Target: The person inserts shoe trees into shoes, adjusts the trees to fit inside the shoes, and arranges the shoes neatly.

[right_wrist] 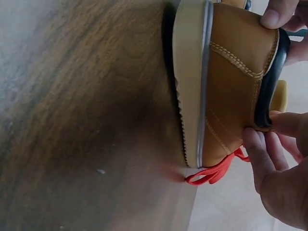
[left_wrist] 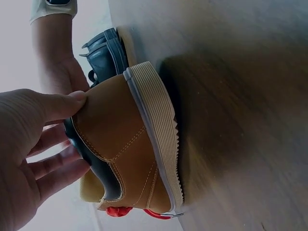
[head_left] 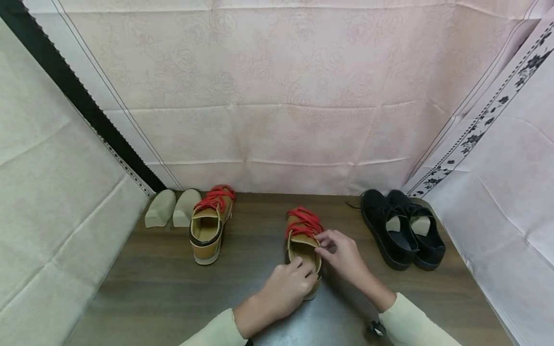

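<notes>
A tan shoe with red laces and a dark collar stands on the floor, toe away from me. My left hand grips its heel; in the left wrist view the thumb presses the tan outside and the fingers reach over the dark collar. At the right side of the opening, my right hand pinches the collar edge near the laces. In the right wrist view its thumb and fingers meet on that edge, beside the stitched tan side. The shoe's inside is partly hidden by my hands.
The matching tan shoe stands to the left, beside two cream toe-shaped inserts. A pair of black shoes, with pale pieces inside, stands at the right. Patterned cloth hangs behind the brown wood-look floor.
</notes>
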The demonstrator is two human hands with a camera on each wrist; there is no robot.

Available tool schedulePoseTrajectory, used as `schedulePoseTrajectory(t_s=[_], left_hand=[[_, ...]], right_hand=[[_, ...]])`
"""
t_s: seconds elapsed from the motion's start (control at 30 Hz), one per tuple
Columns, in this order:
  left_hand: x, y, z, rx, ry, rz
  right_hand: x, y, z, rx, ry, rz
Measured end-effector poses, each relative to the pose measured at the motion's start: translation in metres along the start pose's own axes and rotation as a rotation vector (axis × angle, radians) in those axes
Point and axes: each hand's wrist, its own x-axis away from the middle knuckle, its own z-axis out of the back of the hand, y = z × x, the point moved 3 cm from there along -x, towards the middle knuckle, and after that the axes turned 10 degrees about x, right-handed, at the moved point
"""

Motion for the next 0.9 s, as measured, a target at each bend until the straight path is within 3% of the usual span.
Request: schedulePoseTrajectory(t_s=[0.6,0.9], left_hand=[[0.005,-0.008,0.016,0.07,0.003,0.051],[0.007,-0.027,0.032,0.082,0.078,0.09]], right_hand=[[0.002,0.008,-0.004,-0.031,0.035,0.047],[0.0,0.009,-0.003,-0.024,0.009,0.037]])
